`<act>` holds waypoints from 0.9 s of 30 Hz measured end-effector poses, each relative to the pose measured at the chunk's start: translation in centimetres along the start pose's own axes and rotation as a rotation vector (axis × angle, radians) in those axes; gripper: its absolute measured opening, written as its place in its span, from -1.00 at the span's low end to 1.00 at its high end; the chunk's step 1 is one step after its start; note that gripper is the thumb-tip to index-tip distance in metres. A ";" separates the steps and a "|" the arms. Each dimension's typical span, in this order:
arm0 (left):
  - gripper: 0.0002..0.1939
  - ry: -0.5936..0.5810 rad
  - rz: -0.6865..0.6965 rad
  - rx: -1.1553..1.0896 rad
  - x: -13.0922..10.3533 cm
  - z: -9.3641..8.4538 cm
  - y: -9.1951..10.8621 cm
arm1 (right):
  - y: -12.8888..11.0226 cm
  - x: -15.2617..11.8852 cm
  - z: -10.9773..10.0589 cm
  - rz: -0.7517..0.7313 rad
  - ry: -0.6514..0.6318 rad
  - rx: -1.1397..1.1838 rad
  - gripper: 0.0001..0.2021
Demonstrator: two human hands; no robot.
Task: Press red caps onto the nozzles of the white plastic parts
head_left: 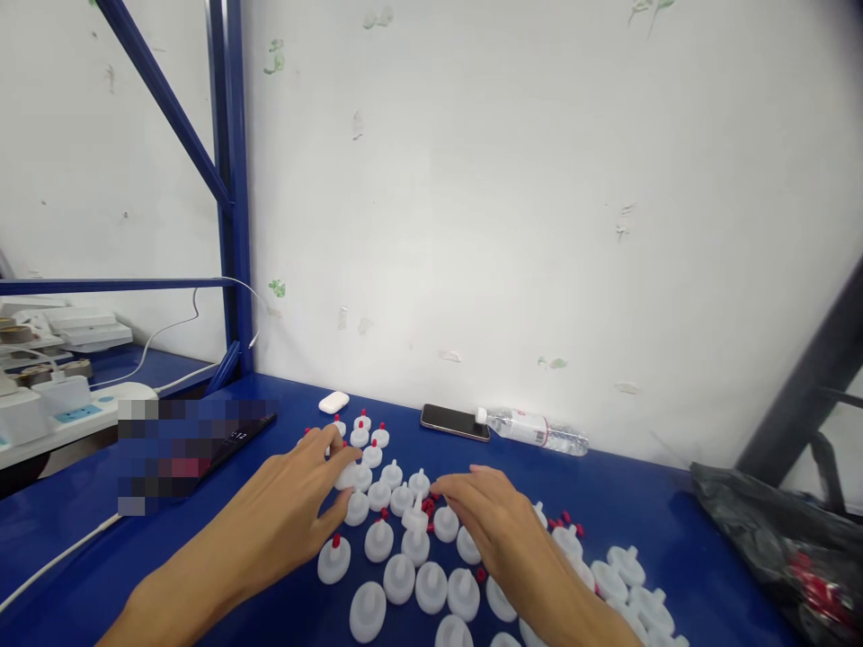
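Observation:
White round nozzle caps (368, 611) stand in a spread across the blue table, most with bare tips. Several at the back left carry red tips, as does one (333, 559) below my left hand. My left hand (316, 485) is over the left group, its thumb and fingers curved around a white cap (349, 476). Over the middle of the spread, my right hand (482, 512) has its fingers together, the fingertips at a small pile of red tips (429, 509). What it holds, if anything, is hidden.
Behind the caps lie a white case (333, 402), a phone (455, 421) and a plastic bottle (532, 429). A tablet (235, 440) and power strip (101, 409) are at left. A black bag (755, 530) sits right, on the blue table (283, 584).

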State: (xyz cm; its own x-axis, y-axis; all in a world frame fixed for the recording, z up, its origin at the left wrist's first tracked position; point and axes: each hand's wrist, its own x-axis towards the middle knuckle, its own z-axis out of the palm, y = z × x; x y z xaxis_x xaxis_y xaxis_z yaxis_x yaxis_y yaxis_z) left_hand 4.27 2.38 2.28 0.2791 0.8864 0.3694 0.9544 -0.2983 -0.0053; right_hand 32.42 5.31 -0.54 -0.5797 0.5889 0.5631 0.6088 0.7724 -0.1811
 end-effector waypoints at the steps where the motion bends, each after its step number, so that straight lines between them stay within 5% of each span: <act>1: -0.66 0.014 0.007 -0.015 0.0 -0.1 0.3 | -0.2 0.1 -0.2 0.008 0.012 0.035 -0.68; 8: -0.65 0.096 0.134 -0.144 -0.7 0.4 2.7 | -2.4 1.2 -2.2 0.161 0.114 0.420 -0.90; 19: -0.68 0.205 0.270 -0.245 -1.7 1.1 5.2 | -3.4 1.2 -1.4 0.203 0.179 0.743 -0.89; 27: -0.65 0.345 0.327 -0.258 -1.3 0.7 5.0 | -3.6 1.3 -2.0 0.422 0.058 1.079 -0.81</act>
State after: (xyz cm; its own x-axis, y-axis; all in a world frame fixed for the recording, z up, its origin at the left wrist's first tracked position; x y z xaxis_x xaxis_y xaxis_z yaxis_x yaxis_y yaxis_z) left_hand 8.80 -0.03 1.17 0.4651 0.5780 0.6705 0.7547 -0.6548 0.0410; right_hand 30.57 2.79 2.42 -0.3979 0.8580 0.3246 -0.0467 0.3345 -0.9413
